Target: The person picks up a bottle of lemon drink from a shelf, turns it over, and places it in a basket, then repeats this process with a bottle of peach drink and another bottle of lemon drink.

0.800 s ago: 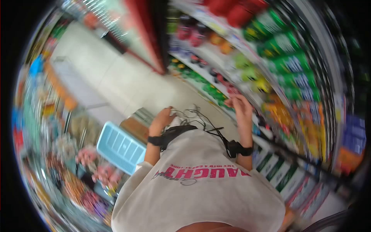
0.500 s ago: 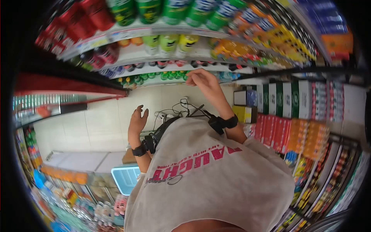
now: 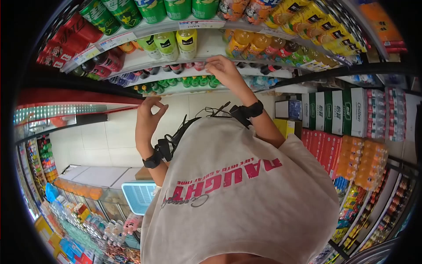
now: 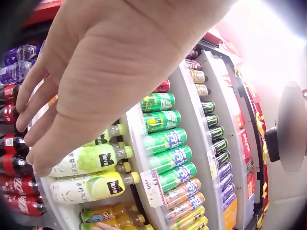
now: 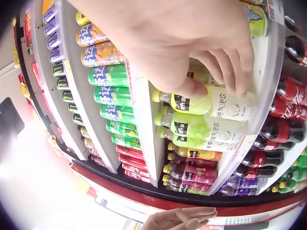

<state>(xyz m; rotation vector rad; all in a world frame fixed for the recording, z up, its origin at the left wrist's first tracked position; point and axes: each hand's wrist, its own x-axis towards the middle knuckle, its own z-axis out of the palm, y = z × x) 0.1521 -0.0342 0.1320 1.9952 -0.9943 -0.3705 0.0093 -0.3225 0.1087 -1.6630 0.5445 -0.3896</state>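
Note:
My right hand (image 3: 226, 72) reaches up to the front edge of the drinks shelf, fingers loosely bent and holding nothing. Just left of it on that shelf stands a lemon drink bottle (image 3: 187, 44), with a green grape drink bottle (image 3: 167, 47) alongside. In the right wrist view the fingers overlap the lemon bottle (image 5: 199, 105). My left hand (image 3: 149, 116) is lower and to the left, above the floor, its fingers relaxed and thumb apart. The left wrist view has this hand (image 4: 96, 72) in front of the shelves, with nothing in its grasp.
Green soda cans (image 3: 178, 9) and yellow cans (image 3: 325, 26) line the shelf above. Orange drink bottles (image 3: 259, 44) stand to the right. Drink cartons (image 3: 343, 112) are stacked at the right. A red door frame (image 3: 88, 97) juts out at left. A blue basket (image 3: 138, 198) sits behind.
The view has swung round to face the drinks shelves and moved closer. My right hand has risen to the shelf with the lemon bottle; the left has lifted too, still without anything in it.

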